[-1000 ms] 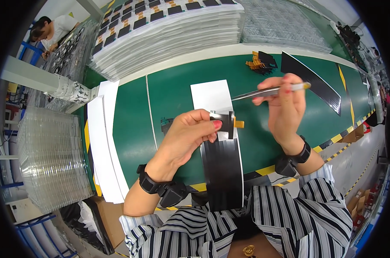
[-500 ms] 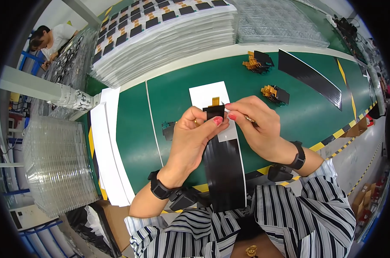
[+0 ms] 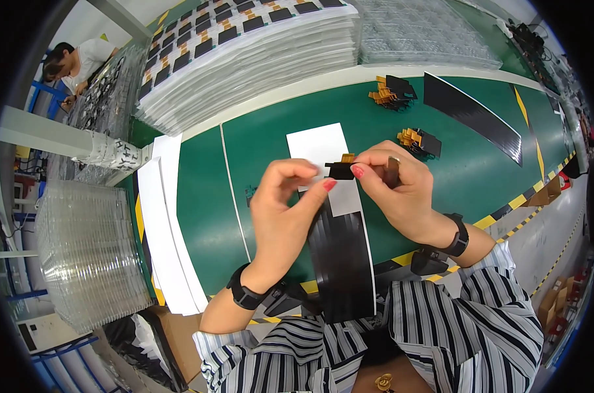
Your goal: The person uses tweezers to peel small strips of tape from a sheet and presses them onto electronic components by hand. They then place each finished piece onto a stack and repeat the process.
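Note:
My right hand (image 3: pixel 402 190) pinches the edge of a small black display module (image 3: pixel 340 171) with a gold flex cable (image 3: pixel 348 158) at its top. A slim brownish metallic thing (image 3: pixel 393 171) also sits among the right fingers; its kind is unclear. My left hand (image 3: pixel 280 209) is just left of the module, thumb and fingers apart, holding nothing visible. Beneath both hands lies a long black striped sheet (image 3: pixel 343 268) on white backing, reaching toward my lap. Its far part is bare white (image 3: pixel 315 139). Behind my left fingers, a small dark piece (image 3: pixel 250 194) is partly hidden.
Two piles of modules, one farther (image 3: pixel 392 93) and one nearer (image 3: pixel 420 143), lie on the green table (image 3: pixel 205 216)'s right, beside another black sheet (image 3: pixel 474 116). Stacked trays (image 3: pixel 251 72) stand behind. White sheets (image 3: pixel 163 229) lie left. A person (image 3: pixel 81 65) works at far left.
My left hand has let go of the module and drawn slightly left, its fingers opening. The module, now in my right hand, has turned and shifted a little right.

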Tool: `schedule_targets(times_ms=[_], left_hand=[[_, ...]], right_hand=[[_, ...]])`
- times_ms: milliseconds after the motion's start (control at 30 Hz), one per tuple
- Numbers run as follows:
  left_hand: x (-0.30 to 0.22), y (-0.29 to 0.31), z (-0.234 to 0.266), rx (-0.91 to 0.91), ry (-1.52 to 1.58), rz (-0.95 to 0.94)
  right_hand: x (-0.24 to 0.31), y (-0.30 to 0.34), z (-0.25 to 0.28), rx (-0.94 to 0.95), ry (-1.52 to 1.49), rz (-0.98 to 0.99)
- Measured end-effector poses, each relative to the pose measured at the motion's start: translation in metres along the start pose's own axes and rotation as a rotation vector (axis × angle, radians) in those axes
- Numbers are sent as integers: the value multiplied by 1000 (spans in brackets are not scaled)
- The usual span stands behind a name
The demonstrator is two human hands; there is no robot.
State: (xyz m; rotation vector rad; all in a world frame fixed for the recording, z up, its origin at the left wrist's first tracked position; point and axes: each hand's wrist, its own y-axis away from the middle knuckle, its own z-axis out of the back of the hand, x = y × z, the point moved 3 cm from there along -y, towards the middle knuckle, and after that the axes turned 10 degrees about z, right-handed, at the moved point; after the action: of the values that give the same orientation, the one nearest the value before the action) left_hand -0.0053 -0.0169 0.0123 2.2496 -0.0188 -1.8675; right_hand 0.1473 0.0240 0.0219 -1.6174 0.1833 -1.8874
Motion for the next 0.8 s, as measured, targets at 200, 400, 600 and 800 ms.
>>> schedule_targets(times_ms=[200,400,600,800], left_hand=[[-16,7,2,-202,-485,-378],[-16,5,5,-56,-452,-306],[-5,0,-8,83,-133,34],[3,-5,-31,178,-100,79]], right_hand=[[8,-1,-2,26,91,169],[10,-2,-5,71,87,196],[6,-2,2,83,51,134],[5,-5,44,98,237,225]])
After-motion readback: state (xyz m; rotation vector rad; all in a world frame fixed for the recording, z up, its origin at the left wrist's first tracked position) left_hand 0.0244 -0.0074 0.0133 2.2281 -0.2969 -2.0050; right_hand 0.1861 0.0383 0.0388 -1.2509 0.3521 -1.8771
